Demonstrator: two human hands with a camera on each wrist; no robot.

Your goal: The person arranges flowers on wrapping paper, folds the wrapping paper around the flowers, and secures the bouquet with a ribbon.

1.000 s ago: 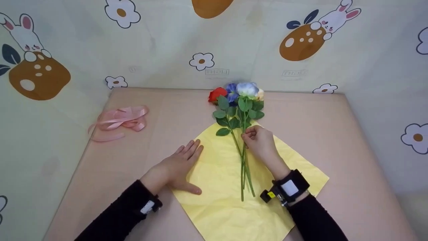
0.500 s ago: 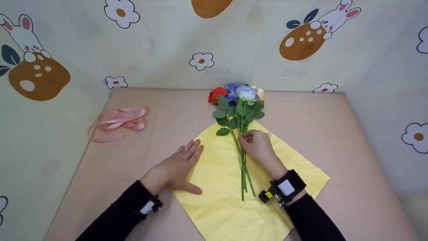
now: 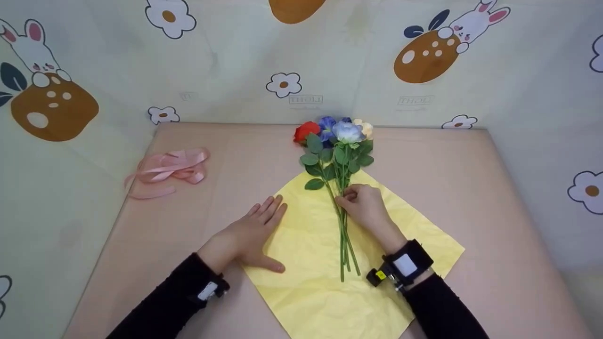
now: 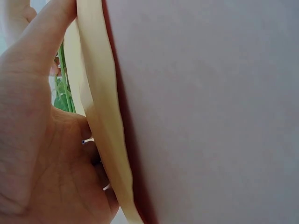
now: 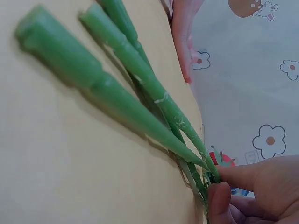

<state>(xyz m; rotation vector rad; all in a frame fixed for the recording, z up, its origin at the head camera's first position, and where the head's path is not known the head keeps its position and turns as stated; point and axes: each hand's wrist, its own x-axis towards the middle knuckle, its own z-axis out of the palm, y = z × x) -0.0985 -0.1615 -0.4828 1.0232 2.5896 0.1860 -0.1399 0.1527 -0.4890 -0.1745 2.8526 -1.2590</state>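
On a sheet of yellow wrapping paper (image 3: 320,306) lies a bunch of flowers, its green stems (image 5: 140,79) crossing low down. The heads reach past the paper's far corner: a red rose (image 3: 306,133), a light blue flower (image 3: 348,132), a darker blue flower (image 3: 327,128) and a cream flower (image 3: 364,128) partly behind. Below the leaves my right hand (image 3: 367,205) pinches a stem between thumb and fingers. My left hand (image 3: 249,235) rests flat with spread fingers on the paper's left edge; the left wrist view shows its palm side (image 4: 70,163) against that edge.
A loose heap of pink ribbon (image 3: 172,167) lies at the table's back left. The table (image 3: 447,174) has a pinkish cover and ends at a patterned cloth backdrop (image 3: 226,61).
My right hand has shifted slightly left and toward me, drawing the light blue flower down a little. More of the cream flower shows. The left hand has stayed in place.
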